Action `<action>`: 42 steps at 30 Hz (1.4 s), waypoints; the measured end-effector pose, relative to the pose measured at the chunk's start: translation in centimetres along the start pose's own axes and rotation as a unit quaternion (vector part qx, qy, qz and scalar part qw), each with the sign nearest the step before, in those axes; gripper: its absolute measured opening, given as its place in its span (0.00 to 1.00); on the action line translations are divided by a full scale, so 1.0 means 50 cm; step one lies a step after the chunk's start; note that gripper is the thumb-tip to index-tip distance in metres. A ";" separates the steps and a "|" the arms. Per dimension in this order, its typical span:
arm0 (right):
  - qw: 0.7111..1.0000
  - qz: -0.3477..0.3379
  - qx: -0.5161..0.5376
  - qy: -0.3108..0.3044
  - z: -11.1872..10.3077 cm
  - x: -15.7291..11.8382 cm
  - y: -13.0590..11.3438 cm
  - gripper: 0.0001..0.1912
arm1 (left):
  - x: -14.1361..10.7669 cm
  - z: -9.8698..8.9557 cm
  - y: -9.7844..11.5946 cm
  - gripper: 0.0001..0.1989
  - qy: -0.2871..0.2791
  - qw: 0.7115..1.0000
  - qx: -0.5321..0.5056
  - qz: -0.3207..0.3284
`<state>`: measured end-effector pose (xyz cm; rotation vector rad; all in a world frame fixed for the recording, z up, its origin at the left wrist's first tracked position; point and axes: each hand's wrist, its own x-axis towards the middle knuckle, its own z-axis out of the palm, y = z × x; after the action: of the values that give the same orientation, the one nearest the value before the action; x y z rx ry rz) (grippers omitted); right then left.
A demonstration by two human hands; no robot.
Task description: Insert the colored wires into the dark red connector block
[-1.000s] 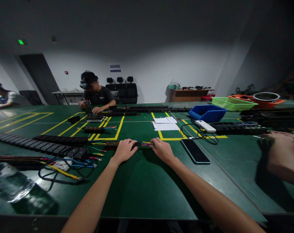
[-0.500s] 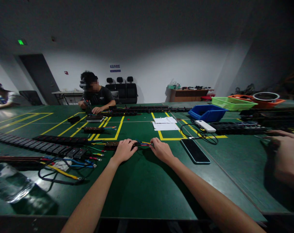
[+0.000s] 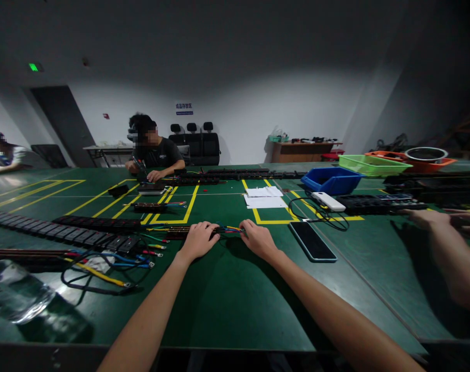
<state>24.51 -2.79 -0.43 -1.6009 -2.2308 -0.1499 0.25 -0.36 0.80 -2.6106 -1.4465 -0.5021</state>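
My left hand (image 3: 199, 241) lies over the wired end of a narrow dark strip with copper-coloured bars (image 3: 176, 234), its fingers curled round it. Out of that end runs a bundle of coloured wires (image 3: 230, 229), with yellow, red and blue showing. At the bundle's right end, the fingers of my right hand (image 3: 257, 238) are closed on the wires; the wire tips are hidden. Left of my left hand, several wires with ring terminals (image 3: 157, 247) stick out from a long segmented black strip (image 3: 83, 236). A phone (image 3: 313, 242) lies right of my right hand.
A clear plastic bottle (image 3: 15, 294) lies front left. White papers (image 3: 263, 197), a white power bank (image 3: 328, 202) with black cable and a blue bin (image 3: 331, 181) are beyond my hands. A co-worker's hands (image 3: 432, 222) are at the right; another person (image 3: 153, 150) sits across.
The co-worker's hands at the right have moved away from the near edge, towards the black strip there. My own hands and the wires look almost unchanged.
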 end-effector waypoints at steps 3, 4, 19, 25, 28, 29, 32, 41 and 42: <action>1.000 0.001 -0.015 0.002 -0.003 0.001 -0.004 0.08 | 0.000 -0.001 0.000 0.20 -0.001 1.000 -0.002 -0.001; 1.000 0.007 -0.018 0.002 -0.005 0.002 -0.006 0.09 | 0.000 -0.001 -0.001 0.20 0.000 1.000 -0.003 0.000; 0.998 0.054 -0.009 -0.026 -0.015 -0.002 -0.011 0.14 | 0.000 -0.003 0.000 0.20 -0.001 1.000 -0.002 0.000; 0.998 0.040 0.000 -0.039 -0.021 -0.005 -0.005 0.17 | -0.001 0.000 -0.001 0.20 -0.002 1.000 -0.007 0.003; 0.999 0.034 -0.008 -0.040 -0.022 -0.006 -0.004 0.17 | -0.001 0.001 -0.002 0.20 -0.002 1.000 -0.007 0.000; 0.999 0.032 -0.012 -0.039 -0.021 -0.006 -0.004 0.17 | -0.001 0.001 -0.003 0.20 -0.001 1.000 -0.007 0.000; 0.998 0.028 -0.026 -0.041 -0.022 -0.006 -0.005 0.18 | -0.001 0.000 -0.002 0.20 -0.002 1.000 -0.006 -0.001; 0.998 0.043 -0.008 -0.047 -0.017 -0.008 -0.007 0.17 | 0.000 0.001 -0.002 0.20 -0.001 1.000 -0.005 -0.002; 0.998 0.051 0.003 -0.042 -0.015 -0.009 -0.005 0.18 | 0.000 0.001 -0.002 0.20 0.000 1.000 -0.005 0.000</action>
<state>24.56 -3.50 0.13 -1.7436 -2.2028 -0.0489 0.16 -0.28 0.73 -2.6179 -1.4481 -0.5116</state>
